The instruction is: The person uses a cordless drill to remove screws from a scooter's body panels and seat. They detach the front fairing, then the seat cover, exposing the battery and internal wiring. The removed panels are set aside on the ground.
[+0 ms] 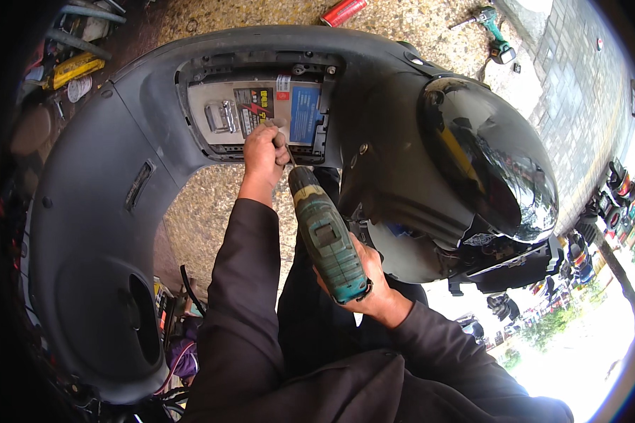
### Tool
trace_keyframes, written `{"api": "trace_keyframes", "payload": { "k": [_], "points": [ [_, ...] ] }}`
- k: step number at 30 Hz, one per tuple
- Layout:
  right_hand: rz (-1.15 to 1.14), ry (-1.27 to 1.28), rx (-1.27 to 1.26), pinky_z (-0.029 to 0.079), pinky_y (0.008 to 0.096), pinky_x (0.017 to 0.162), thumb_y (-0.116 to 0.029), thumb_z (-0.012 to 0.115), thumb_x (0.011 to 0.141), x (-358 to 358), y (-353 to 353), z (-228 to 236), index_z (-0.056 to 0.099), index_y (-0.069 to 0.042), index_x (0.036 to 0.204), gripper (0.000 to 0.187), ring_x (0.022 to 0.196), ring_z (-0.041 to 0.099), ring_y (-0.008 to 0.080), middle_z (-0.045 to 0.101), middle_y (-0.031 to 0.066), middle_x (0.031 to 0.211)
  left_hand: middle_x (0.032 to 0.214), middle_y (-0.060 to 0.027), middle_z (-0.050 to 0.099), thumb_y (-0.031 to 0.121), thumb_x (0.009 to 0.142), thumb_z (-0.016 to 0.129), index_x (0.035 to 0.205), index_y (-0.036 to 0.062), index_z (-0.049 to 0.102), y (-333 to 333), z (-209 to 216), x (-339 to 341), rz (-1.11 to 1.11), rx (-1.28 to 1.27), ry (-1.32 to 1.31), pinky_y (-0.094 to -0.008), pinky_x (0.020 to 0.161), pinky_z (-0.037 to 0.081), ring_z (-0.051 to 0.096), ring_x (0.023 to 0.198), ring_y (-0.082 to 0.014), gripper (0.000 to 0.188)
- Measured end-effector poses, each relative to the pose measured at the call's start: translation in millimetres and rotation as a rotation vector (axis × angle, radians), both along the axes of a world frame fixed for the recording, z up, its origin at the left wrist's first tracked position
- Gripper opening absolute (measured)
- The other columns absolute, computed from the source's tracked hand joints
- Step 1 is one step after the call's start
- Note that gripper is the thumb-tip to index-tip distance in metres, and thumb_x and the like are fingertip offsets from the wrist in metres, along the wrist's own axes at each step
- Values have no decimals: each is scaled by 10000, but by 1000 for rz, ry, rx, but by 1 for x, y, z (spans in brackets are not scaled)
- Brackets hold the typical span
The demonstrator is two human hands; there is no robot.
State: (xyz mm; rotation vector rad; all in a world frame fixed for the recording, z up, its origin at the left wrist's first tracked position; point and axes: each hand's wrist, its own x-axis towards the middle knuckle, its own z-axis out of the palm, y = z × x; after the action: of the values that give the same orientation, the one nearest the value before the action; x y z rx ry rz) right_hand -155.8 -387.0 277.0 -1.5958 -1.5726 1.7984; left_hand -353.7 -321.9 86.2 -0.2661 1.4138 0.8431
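My right hand (369,282) grips a worn green cordless drill (326,236), its nose pointing up toward a grey scooter body panel (85,183). My left hand (262,154) is closed around the drill's tip, pressed against a silver box with stickers (261,109) seated in the panel's opening. A shiny black rounded cover (487,155) sits on the panel's right side.
Speckled ground (212,204) lies beneath. A second green drill (497,32) and a red can (343,10) lie on the ground at the top. Tools and hoses (74,42) are piled at upper left, wires (183,345) at lower left. Parked scooters (614,197) stand at right.
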Motion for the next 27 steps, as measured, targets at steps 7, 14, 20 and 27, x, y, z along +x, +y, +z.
{"api": "trace_keyframes", "payload": {
  "k": [7,14,20,27],
  "points": [
    [84,-36,-56,534,389,700,-94,754,726,17,-30,1,605,-20,1073,385,791,643,327,621,143,952,590,57,394,148,959,539,1049,16,611,-23,-14,26,-247,-2,132,-247,407,252,330,444,-64,175],
    [104,-49,-114,530,434,719,-141,761,706,27,-41,2,522,23,1171,548,825,642,402,618,191,937,640,17,465,115,952,511,1060,3,619,0,-13,35,-306,52,149,-243,409,265,360,455,-68,189],
    [80,-19,-220,530,449,733,-155,764,702,36,-46,11,513,31,1191,580,879,648,425,642,232,972,783,-32,509,76,961,452,1139,4,561,-17,-2,17,-35,24,-74,-229,457,303,412,580,-93,221],
    [175,-8,-297,526,447,751,-201,762,692,69,-59,20,488,77,1223,658,879,654,429,649,268,889,894,-64,611,81,968,474,1129,24,594,-50,23,10,154,121,-189,-267,589,475,556,718,-156,208]
  ]
}}
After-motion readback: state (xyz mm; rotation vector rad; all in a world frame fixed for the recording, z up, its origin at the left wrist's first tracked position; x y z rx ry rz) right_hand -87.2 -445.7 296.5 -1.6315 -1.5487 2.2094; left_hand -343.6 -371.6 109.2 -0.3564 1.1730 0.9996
